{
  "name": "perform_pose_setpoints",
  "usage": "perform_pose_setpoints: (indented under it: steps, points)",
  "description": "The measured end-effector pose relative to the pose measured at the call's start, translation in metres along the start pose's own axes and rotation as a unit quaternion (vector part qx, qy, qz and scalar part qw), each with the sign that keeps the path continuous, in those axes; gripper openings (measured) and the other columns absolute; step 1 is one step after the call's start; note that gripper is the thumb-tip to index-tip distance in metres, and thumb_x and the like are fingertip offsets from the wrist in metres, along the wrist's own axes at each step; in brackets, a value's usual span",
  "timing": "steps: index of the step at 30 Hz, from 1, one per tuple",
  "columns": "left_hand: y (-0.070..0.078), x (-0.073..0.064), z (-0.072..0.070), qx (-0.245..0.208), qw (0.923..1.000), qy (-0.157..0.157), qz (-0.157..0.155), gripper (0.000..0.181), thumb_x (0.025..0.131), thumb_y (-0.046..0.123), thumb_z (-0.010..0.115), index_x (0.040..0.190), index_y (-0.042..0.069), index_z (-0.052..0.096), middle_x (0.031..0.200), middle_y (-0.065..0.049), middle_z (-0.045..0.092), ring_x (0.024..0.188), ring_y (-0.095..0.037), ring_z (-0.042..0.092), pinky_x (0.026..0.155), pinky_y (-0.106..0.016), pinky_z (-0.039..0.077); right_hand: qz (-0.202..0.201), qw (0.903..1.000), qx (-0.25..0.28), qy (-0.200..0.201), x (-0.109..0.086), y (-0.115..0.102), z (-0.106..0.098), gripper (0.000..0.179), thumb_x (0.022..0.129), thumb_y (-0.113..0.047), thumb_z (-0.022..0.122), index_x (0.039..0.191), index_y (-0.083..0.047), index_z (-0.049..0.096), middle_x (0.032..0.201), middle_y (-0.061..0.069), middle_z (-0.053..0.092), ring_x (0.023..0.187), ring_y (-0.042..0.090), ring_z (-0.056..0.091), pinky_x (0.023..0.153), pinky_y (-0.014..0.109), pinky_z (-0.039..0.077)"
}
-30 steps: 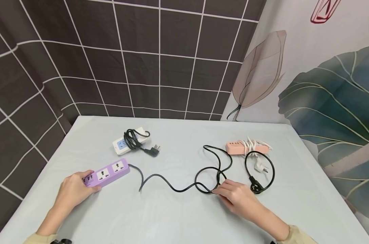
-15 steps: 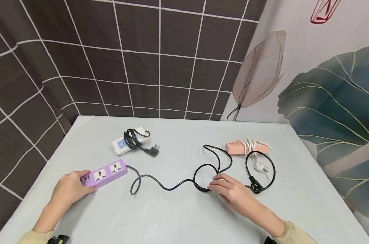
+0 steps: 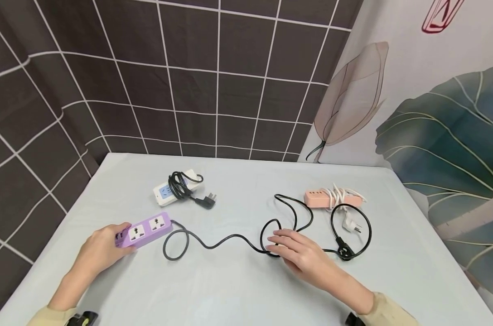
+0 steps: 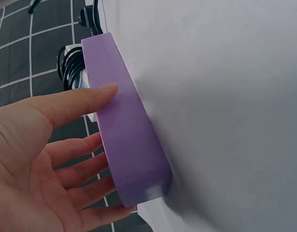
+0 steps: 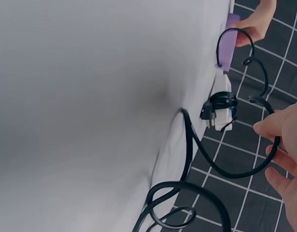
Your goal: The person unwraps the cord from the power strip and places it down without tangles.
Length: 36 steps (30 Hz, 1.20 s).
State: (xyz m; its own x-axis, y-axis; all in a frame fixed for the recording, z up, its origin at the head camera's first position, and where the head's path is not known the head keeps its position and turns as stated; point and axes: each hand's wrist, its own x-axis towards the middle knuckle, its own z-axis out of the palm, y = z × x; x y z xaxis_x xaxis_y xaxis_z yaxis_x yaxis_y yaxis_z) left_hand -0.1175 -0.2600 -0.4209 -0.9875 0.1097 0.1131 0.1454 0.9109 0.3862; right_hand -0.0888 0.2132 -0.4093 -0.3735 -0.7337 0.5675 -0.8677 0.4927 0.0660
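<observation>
My left hand (image 3: 101, 249) grips the near-left end of a purple power strip (image 3: 148, 230), thumb on one side and fingers on the other. In the left wrist view the thumb lies across the strip's plain purple side (image 4: 124, 121). The strip has white sockets facing up. Its black cord (image 3: 224, 240) runs right in loops across the table. Over the cord's coil, my right hand (image 3: 305, 256) has its fingers spread and loosely bent. In the right wrist view, the cord loop (image 5: 235, 175) passes between thumb and fingers, which stand apart.
A white power strip (image 3: 165, 194) wound with black cord lies at the back left. At the back right is a pink power strip (image 3: 317, 199) wrapped in white cord. The black cord's plug (image 3: 344, 250) lies just in front of it. Dark gridded cloth (image 3: 189, 90) hangs behind the table.
The right hand has moved a little left and its fingers have spread from a pinch on the cord. The cord near the purple strip has formed a round loop. The left hand keeps its grip.
</observation>
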Motion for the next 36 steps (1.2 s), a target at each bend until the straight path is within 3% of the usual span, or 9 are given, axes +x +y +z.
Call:
perform_pose_setpoints:
  steps: [9,12,16,20,25,30,33,36]
  points:
    - [0.002,-0.001,0.0,0.002,0.9999,0.004,-0.012,0.061,0.066,0.017,0.082,0.118,-0.009,0.061,0.111,-0.036,0.061,0.088,-0.048,0.062,0.064,-0.056,0.048,-0.063,0.9978,-0.013,-0.014,0.009,-0.007,0.005,0.038,0.103,-0.015,0.031,0.119,-0.013,0.065,0.126,0.005,0.064,0.118,0.024,0.058,0.101,0.039,0.044]
    - [0.002,-0.001,-0.001,0.003,0.9999,0.007,-0.012,0.061,0.066,0.017,0.082,0.118,-0.008,0.061,0.111,-0.036,0.061,0.088,-0.049,0.062,0.064,-0.056,0.048,-0.065,0.9974,-0.023,-0.021,0.014,-0.008,0.008,0.039,0.104,-0.015,0.029,0.122,-0.013,0.063,0.129,0.004,0.063,0.119,0.023,0.058,0.102,0.039,0.043]
    - [0.002,-0.001,0.0,0.003,0.9998,0.008,-0.018,0.062,0.066,0.018,0.082,0.118,-0.007,0.061,0.112,-0.036,0.061,0.088,-0.049,0.062,0.062,-0.055,0.047,-0.063,0.9975,-0.026,-0.016,0.023,-0.006,0.011,0.031,0.101,-0.009,0.038,0.113,-0.012,0.067,0.111,-0.001,0.068,0.106,0.017,0.06,0.1,0.034,0.045]
    - [0.002,-0.001,0.001,0.002,0.9995,0.007,-0.029,0.062,0.066,0.018,0.083,0.119,-0.007,0.061,0.113,-0.036,0.06,0.086,-0.048,0.063,0.061,-0.054,0.047,-0.092,0.9947,-0.031,-0.032,0.027,-0.004,0.011,0.022,0.088,-0.003,0.055,0.095,-0.014,0.072,0.092,-0.007,0.068,0.091,0.01,0.059,0.091,0.024,0.049]
    - [0.005,0.001,0.0,0.007,0.9991,0.004,-0.041,0.062,0.066,0.019,0.083,0.119,-0.006,0.062,0.11,-0.037,0.061,0.079,-0.043,0.063,0.056,-0.051,0.046,-0.162,0.9792,-0.086,-0.086,0.015,-0.006,0.01,0.019,0.079,-0.008,0.06,0.091,-0.018,0.071,0.086,-0.012,0.064,0.082,0.006,0.056,0.08,0.021,0.048]
    - [0.006,0.002,0.001,0.014,0.9981,0.014,-0.058,0.06,0.067,0.02,0.082,0.118,-0.006,0.062,0.105,-0.036,0.063,0.073,-0.04,0.062,0.052,-0.048,0.045,-0.174,0.9722,-0.101,-0.119,-0.003,-0.008,0.008,0.015,0.08,-0.011,0.058,0.086,-0.02,0.067,0.079,-0.014,0.059,0.073,0.004,0.051,0.071,0.019,0.043]
    - [0.007,0.002,0.002,0.019,0.9965,0.024,-0.078,0.06,0.068,0.022,0.081,0.118,-0.006,0.061,0.102,-0.036,0.063,0.068,-0.038,0.061,0.05,-0.047,0.043,-0.156,0.9753,-0.09,-0.127,-0.012,-0.01,0.009,0.017,0.081,-0.009,0.054,0.085,-0.019,0.067,0.081,-0.012,0.061,0.078,0.005,0.054,0.076,0.019,0.046]
    - [0.008,0.002,0.004,0.02,0.9942,0.028,-0.102,0.061,0.07,0.024,0.079,0.119,-0.007,0.06,0.101,-0.036,0.063,0.063,-0.035,0.058,0.047,-0.044,0.041,-0.144,0.9759,-0.094,-0.134,-0.017,-0.011,0.01,0.023,0.082,-0.008,0.051,0.092,-0.018,0.069,0.09,-0.01,0.064,0.092,0.008,0.059,0.091,0.025,0.048]
